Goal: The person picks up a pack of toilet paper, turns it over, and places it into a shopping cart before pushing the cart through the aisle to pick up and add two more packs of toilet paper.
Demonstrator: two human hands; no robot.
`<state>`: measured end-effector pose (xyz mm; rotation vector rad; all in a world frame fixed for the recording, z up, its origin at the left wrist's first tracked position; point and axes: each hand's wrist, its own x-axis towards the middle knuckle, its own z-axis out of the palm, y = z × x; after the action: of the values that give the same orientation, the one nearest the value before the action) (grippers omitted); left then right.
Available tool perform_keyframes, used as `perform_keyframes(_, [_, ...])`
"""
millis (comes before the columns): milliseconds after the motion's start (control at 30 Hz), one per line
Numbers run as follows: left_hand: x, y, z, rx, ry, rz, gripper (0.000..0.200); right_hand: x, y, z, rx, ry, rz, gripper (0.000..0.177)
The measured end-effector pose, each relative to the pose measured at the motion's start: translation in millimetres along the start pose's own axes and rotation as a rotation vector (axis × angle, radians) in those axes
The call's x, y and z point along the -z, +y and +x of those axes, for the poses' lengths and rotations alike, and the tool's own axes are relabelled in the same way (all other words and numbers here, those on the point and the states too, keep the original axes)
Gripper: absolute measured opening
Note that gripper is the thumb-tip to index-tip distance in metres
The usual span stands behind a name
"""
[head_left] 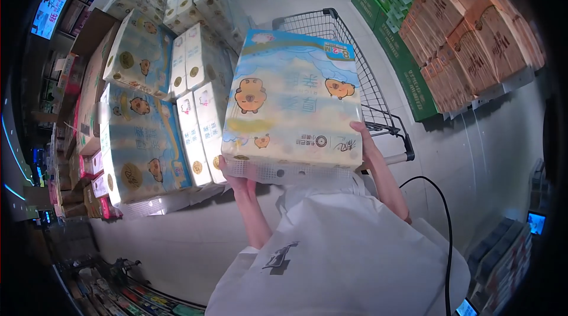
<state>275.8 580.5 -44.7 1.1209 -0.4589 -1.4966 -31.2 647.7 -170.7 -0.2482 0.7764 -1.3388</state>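
Note:
A large pale yellow and blue package [296, 94] with cartoon animals is held up in front of my chest, between both hands. My left hand [238, 179] grips its lower left corner, the fingers partly hidden behind and under it. On the lower right edge, my right hand [365, 144] is closed round the side, with the thumb on the front face. Behind the package stands a wire shopping cart [370, 88] with a dark handle, partly covered by it. Similar packages [145, 144] are stacked close by on the left.
Green boxes [390, 58] and orange-brown packs [467, 32] form a stack on the right. Cardboard boxes [94, 88] and shelves line the far left. Grey tiled floor [171, 245] lies between the stacks. A black cable [448, 221] hangs at the right of my white shirt.

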Motion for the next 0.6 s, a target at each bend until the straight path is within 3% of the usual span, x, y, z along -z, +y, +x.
perform_keyframes(100, [7,-19,15,0.151,-0.115,0.173,0.064,6,-24,-11,-0.144,0.143,0.085,0.084])
perform_keyframes(133, [7,-29,19,0.107,-0.206,0.192,0.072,16,-23,-8,-0.158,0.159,0.153,0.07])
perform_keyframes(233, [-36,-33,21,-0.026,-0.349,0.423,0.081,29,-27,-2,-0.134,0.21,0.26,0.066])
perform_keyframes(267, [-38,-31,32,-0.05,-0.48,0.504,0.085,44,-25,5,-0.123,0.183,0.299,0.063])
perform_keyframes(433, [-82,-56,92,-0.478,-0.415,1.157,0.066,90,-38,33,-0.219,0.202,0.376,0.057])
perform_keyframes(500, [-124,-54,105,-0.254,-0.57,1.012,0.066,115,-47,53,-0.289,0.239,0.373,0.057])
perform_keyframes(600, [-166,-65,140,-0.082,-0.588,0.918,0.067,138,-61,76,-0.344,0.215,0.414,0.06])
